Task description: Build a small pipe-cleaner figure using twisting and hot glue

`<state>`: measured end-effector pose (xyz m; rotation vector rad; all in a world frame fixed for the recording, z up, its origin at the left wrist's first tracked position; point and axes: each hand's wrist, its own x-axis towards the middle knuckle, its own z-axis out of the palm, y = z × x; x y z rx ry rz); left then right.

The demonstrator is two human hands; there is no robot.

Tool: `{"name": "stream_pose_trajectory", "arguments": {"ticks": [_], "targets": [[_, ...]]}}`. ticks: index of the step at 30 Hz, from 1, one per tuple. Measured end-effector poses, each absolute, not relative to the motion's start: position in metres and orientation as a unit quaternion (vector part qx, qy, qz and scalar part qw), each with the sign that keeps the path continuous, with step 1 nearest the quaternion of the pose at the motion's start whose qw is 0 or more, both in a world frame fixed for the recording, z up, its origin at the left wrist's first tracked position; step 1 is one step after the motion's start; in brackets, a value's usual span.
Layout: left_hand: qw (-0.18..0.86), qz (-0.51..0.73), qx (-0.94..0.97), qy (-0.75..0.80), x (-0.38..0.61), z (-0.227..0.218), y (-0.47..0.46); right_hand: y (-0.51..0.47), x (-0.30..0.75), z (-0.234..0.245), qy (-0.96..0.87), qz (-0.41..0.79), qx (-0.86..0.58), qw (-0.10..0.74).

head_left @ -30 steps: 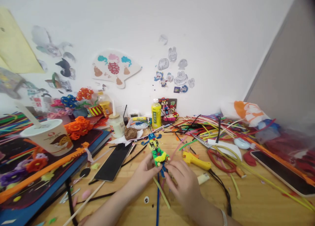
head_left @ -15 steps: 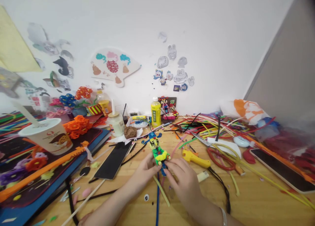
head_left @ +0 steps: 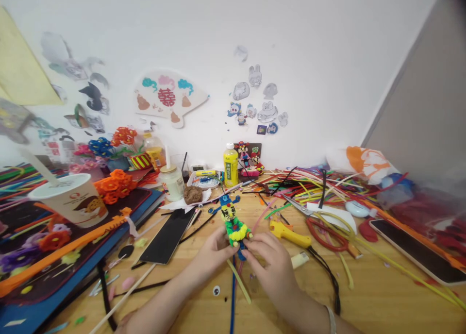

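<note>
Head view: two hands, both pinched closed on one fuzzy figure; surface bearing one glue gun, two phones.

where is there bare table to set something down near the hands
Largest bare patch: front right of the table, between the black cord and the long yellow strip. A smaller one lies between the left hand and the black slab. Crowded: the back right, under coloured strips, and the left, around the paper cup.
</note>
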<state>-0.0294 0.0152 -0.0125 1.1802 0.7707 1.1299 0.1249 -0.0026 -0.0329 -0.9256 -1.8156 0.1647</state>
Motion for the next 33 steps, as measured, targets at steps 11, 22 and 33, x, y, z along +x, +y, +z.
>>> {"name": "stream_pose_trajectory", "arguments": {"ticks": [11, 22, 33], "targets": [[0.608, 0.520, 0.468, 0.377, -0.028, -0.015, 0.017, -0.004, 0.126, -0.029, -0.774, 0.053, -0.382, 0.502], [0.624, 0.515, 0.446, 0.384, -0.024, -0.012, 0.014, 0.010, 0.123, -0.031, -0.614, 0.414, -0.453, 0.496], [0.214, 0.308, 0.662, 0.649, -0.056, -0.014, 0.047, 0.002, 0.123, -0.030, -0.755, 0.192, -0.465, 0.421]]}}
